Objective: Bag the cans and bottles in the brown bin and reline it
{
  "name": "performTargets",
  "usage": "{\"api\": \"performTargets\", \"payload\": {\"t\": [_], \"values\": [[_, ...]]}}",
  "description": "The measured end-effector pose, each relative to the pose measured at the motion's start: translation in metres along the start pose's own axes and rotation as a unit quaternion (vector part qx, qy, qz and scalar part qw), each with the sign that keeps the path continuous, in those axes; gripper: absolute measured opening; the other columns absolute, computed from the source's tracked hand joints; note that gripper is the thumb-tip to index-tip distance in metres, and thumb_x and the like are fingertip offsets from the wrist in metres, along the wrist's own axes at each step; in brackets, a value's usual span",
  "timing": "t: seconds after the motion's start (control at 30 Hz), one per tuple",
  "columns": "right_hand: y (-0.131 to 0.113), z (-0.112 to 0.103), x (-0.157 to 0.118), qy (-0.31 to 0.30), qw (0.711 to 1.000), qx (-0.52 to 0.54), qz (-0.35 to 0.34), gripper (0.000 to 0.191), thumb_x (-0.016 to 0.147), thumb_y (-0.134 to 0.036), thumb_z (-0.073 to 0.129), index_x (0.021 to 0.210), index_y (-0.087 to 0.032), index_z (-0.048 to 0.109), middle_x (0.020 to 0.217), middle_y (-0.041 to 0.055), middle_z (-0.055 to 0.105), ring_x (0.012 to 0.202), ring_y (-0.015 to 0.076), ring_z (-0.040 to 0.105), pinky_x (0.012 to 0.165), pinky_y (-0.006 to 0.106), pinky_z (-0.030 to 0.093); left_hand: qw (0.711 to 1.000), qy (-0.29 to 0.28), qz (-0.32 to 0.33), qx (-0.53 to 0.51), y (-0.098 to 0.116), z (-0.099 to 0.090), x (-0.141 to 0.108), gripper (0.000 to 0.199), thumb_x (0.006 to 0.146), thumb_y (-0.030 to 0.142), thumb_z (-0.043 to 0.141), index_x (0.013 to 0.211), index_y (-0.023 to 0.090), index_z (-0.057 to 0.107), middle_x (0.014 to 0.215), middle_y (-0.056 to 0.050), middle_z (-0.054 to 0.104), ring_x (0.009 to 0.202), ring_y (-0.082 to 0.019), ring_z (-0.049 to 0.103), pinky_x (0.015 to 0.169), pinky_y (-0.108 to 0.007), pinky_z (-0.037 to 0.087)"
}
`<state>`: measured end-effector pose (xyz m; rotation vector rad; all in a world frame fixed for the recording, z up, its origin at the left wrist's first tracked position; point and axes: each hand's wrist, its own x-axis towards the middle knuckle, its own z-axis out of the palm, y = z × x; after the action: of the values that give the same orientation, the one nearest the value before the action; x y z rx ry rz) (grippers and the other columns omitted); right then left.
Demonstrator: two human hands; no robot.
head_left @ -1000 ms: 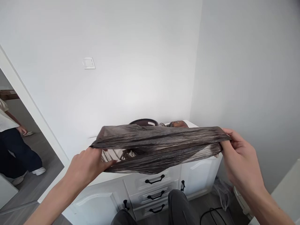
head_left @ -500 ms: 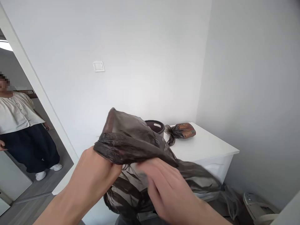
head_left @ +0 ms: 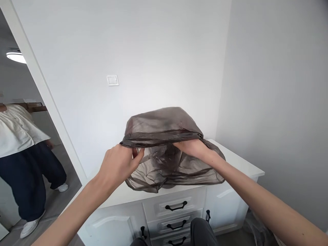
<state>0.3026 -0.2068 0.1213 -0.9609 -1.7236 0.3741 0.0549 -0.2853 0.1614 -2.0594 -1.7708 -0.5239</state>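
A thin dark translucent plastic bag (head_left: 164,119) is stretched wide between my two hands above the white cabinet. My left hand (head_left: 120,160) holds its left side, fingers up inside the dark rim and thumb apart below it. At the right side my right hand (head_left: 193,148) reaches under the rim and holds the bag up; its fingertips are hidden by the plastic. The lower part of the bag hangs open toward me, over the front of the cabinet top.
The white cabinet (head_left: 238,160) has drawers and doors with black handles. A person (head_left: 25,147) stands beyond the doorway at left. Crumpled clear plastic (head_left: 256,229) lies on the floor at lower right. A light switch (head_left: 112,80) is on the wall.
The bag has gone from bunched and slanting to spread wide. My right hand has moved up and right under its rim. The dark bin and tied bag behind are now hidden from view.
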Motion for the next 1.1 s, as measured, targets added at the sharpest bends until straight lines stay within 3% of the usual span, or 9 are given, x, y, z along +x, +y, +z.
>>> {"api": "performTargets", "payload": {"t": [0.27, 0.37, 0.43, 0.5, 0.63, 0.73, 0.83, 0.97, 1.1], "values": [[0.021, 0.007, -0.026, -0.155, 0.979, -0.122, 0.047, 0.046, 0.091, -0.046, 0.065, 0.052, -0.027, 0.047, 0.052, 0.0023, 0.059, 0.059, 0.0241, 0.064, 0.061, 0.034, 0.047, 0.988, -0.115, -0.015, -0.098, 0.004, 0.022, 0.012, 0.045, 0.097, 0.062, 0.039, 0.087, 0.022, 0.059, 0.06, -0.002, 0.066, 0.054, -0.024, 0.064, 0.053, -0.033, 0.04], [0.032, 0.01, -0.002, -0.195, 0.965, -0.162, 0.074, 0.037, 0.092, -0.047, 0.062, 0.062, -0.026, 0.061, 0.069, 0.0062, 0.072, 0.075, 0.0292, 0.072, 0.071, 0.036, 0.051, 0.985, -0.124, -0.033, -0.113, 0.005, 0.023, 0.019, 0.046, 0.097, 0.063, 0.039, 0.093, 0.021, 0.058, 0.055, 0.0, 0.061, 0.049, -0.024, 0.061, 0.05, -0.033, 0.037], [0.042, 0.014, 0.018, -0.23, 0.955, -0.181, 0.045, 0.024, 0.094, -0.044, 0.061, 0.089, -0.024, 0.074, 0.097, 0.0093, 0.079, 0.1, 0.0325, 0.073, 0.086, 0.038, 0.053, 0.984, -0.112, -0.027, -0.133, 0.005, 0.024, 0.025, 0.045, 0.097, 0.062, 0.041, 0.101, 0.02, 0.057, 0.062, -0.001, 0.066, 0.05, -0.023, 0.062, 0.051, -0.033, 0.039], [0.051, 0.022, 0.038, -0.289, 0.938, -0.191, 0.003, 0.036, 0.095, -0.041, 0.059, 0.124, -0.022, 0.071, 0.128, 0.0111, 0.074, 0.123, 0.0324, 0.066, 0.101, 0.039, 0.05, 0.981, -0.105, 0.002, -0.162, 0.003, 0.028, 0.03, 0.046, 0.098, 0.06, 0.041, 0.114, 0.019, 0.055, 0.081, -0.004, 0.073, 0.056, -0.022, 0.065, 0.053, -0.033, 0.044], [0.073, 0.051, 0.072, -0.444, 0.867, -0.225, 0.007, 0.059, 0.092, -0.04, 0.062, 0.147, -0.017, 0.057, 0.15, 0.0145, 0.059, 0.134, 0.0315, 0.059, 0.108, 0.038, 0.048, 0.985, -0.058, 0.073, -0.143, -0.004, 0.046, 0.034, 0.055, 0.101, 0.053, 0.046, 0.145, 0.021, 0.044, 0.129, -0.014, 0.068, 0.102, -0.028, 0.071, 0.082, -0.042, 0.057], [0.088, 0.076, 0.094, -0.506, 0.831, -0.229, 0.023, 0.051, 0.083, -0.04, 0.072, 0.129, -0.016, 0.072, 0.129, 0.0133, 0.073, 0.118, 0.0316, 0.07, 0.098, 0.037, 0.054, 0.99, 0.025, 0.13, -0.051, -0.008, 0.058, 0.03, 0.051, 0.101, 0.043, 0.052, 0.147, 0.022, 0.049, 0.152, -0.016, 0.052, 0.147, -0.04, 0.039, 0.113, -0.063, 0.04], [0.098, 0.087, 0.109, -0.546, 0.811, -0.208, 0.019, 0.038, 0.079, -0.042, 0.077, 0.108, -0.018, 0.081, 0.108, 0.0075, 0.081, 0.101, 0.0286, 0.076, 0.088, 0.034, 0.057, 0.98, 0.073, 0.188, -0.003, -0.004, 0.066, 0.028, 0.035, 0.102, 0.033, 0.051, 0.133, 0.023, 0.063, 0.157, -0.013, 0.048, 0.157, -0.041, 0.021, 0.121, -0.07, 0.026], [0.109, 0.065, 0.111, -0.512, 0.848, -0.133, -0.025, 0.036, 0.087, -0.041, 0.071, 0.117, -0.021, 0.078, 0.119, 0.0049, 0.078, 0.108, 0.0254, 0.073, 0.092, 0.029, 0.054, 0.973, -0.014, 0.218, -0.07, 0.006, 0.083, 0.043, 0.033, 0.106, 0.035, 0.043, 0.127, 0.025, 0.066, 0.142, -0.009, 0.064, 0.144, -0.031, 0.049, 0.119, -0.055, 0.042], [0.116, 0.024, 0.094, -0.351, 0.935, -0.033, -0.044, 0.041, 0.09, -0.039, 0.072, 0.127, -0.021, 0.072, 0.126, 0.0076, 0.076, 0.11, 0.027, 0.072, 0.095, 0.035, 0.056, 0.974, -0.082, 0.136, -0.16, 0.006, 0.115, 0.077, 0.056, 0.102, 0.056, 0.045, 0.144, 0.021, 0.055, 0.15, -0.012, 0.059, 0.138, -0.031, 0.056, 0.114, -0.049, 0.047]]}}
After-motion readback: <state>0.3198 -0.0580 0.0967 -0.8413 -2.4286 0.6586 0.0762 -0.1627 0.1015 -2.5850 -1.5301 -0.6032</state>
